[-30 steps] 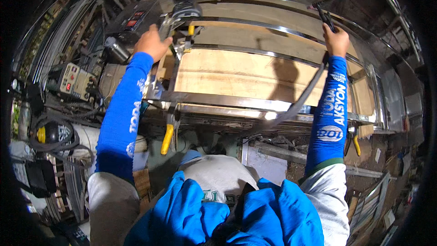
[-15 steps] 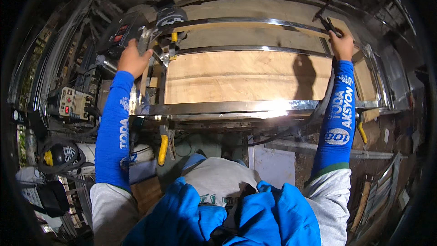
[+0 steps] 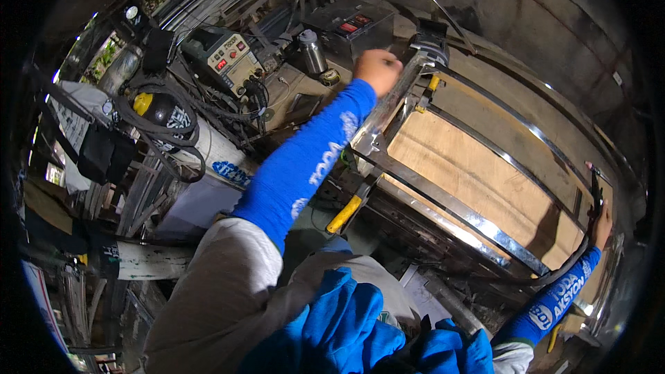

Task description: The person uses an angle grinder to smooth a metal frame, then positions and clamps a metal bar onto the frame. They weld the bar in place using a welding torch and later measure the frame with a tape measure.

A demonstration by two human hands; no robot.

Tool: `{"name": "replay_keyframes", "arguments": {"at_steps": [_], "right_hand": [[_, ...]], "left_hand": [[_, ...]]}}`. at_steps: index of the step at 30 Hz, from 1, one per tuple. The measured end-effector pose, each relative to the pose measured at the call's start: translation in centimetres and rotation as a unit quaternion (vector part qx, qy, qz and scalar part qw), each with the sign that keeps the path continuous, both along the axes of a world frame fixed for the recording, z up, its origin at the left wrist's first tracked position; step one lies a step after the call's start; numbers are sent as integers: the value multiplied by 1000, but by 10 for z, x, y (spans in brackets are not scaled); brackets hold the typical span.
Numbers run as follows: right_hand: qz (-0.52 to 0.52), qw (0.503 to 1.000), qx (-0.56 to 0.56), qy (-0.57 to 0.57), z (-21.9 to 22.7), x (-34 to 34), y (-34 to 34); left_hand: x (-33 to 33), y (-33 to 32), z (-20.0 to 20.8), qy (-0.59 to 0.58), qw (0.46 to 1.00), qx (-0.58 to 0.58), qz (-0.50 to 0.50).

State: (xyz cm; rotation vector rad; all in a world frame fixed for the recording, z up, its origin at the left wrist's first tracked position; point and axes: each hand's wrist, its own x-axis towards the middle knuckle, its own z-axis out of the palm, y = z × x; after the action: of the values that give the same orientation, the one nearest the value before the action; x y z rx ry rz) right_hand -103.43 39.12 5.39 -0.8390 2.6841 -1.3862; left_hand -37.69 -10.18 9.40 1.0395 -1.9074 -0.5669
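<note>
Black tool (image 3: 596,192) clasped in right hand (image 3: 604,226), jutting beyond it, near metal frame's (image 3: 479,224) right end, left hand (image 3: 378,71) curled beside frame, hold unclear

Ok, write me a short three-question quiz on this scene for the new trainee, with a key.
1. True or false: the right hand holds a black tool.
2. Which is nearer the left hand: a) the metal flask or b) the gas cylinder?
3. Fill in the colour: the sleeves on both forearms are ____.

Key: 1. true; 2. a; 3. blue.
</note>
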Motion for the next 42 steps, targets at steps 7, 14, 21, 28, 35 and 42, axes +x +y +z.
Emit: {"name": "replay_keyframes", "arguments": {"at_steps": [7, 14, 21, 28, 35, 42], "right_hand": [[61, 930, 222, 287, 53, 33, 128], [-34, 981, -85, 174, 108, 387, 7], [-1, 999, -47, 6, 38, 472, -132], [-50, 999, 4, 10, 41, 472, -148], [-104, 994, 1, -22, 37, 478, -143], [-95, 995, 21, -26, 48, 487, -154]], "left_hand": [[168, 17, -57, 244, 890, 381, -57], [356, 154, -179, 199, 859, 400, 250], [248, 47, -173, 149, 939, 304, 55], [124, -169, -262, -69, 993, 90, -21], [5, -206, -287, -478, 863, 146, -70], [-14, -247, -273, -605, 762, 121, -198]]}}
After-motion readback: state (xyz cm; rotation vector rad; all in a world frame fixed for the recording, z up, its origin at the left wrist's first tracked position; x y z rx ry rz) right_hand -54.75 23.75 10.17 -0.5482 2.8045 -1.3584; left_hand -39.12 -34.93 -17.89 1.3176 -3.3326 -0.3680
